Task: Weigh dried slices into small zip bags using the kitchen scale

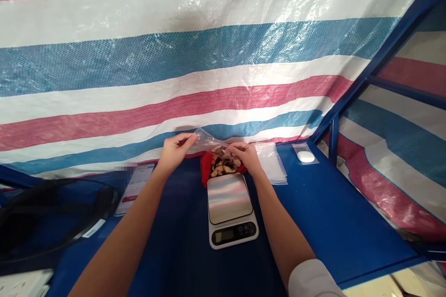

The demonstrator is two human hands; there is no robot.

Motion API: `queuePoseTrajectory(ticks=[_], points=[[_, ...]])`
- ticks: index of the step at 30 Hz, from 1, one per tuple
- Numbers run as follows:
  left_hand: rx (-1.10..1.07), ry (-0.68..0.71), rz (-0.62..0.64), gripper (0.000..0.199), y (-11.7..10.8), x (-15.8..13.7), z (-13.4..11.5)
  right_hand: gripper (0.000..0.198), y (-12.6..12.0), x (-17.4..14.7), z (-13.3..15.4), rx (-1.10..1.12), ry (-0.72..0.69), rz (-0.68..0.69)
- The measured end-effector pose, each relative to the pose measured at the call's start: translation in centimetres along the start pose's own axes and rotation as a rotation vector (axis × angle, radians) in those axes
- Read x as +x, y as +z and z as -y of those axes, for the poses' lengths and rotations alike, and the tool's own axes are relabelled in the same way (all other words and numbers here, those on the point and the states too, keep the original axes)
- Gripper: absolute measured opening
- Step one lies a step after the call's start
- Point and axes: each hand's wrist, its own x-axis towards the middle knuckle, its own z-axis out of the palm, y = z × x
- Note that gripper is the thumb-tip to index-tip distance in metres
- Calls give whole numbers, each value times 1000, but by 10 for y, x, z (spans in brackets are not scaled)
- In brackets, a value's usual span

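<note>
Between both hands a clear plastic bag (208,138) is stretched over a red bag (206,167) of dried brown-and-tan slices (223,167). My left hand (175,152) pinches the clear bag's upper left corner, thumb against fingers. On the other side my right hand (246,155) pinches its right edge, close above the slices. Just in front of the red bag lies a white kitchen scale (230,209) with a shiny metal plate, which carries nothing. Its small display looks dark and I cannot read it. To the right of my right hand is a stack of clear plastic bags (271,162).
A phone (135,188) lies left of my left forearm, beside a black bag-like object (52,218). A white power strip (26,284) is at the lower left. A white oval item (305,156) rests on a small clear bag at the right. Striped sheeting (174,69) rises behind the blue table (331,222).
</note>
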Motion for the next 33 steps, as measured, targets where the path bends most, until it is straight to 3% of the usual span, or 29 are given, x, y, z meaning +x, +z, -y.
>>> queuePoseTrajectory(ticks=[6,13,23,33], points=[[-40,-9,-5,51,-1,-1,-2,32,-1,0,7,-3,-64,-28],[-61,6,-16,48,-4,1,1,37,3,-2,9,63,28,16],[-89,47,-56,42,-12,10,-1,30,10,3,30,38,-1,25],[-112,38,-32,41,-14,9,1,31,16,4,24,32,10,66]])
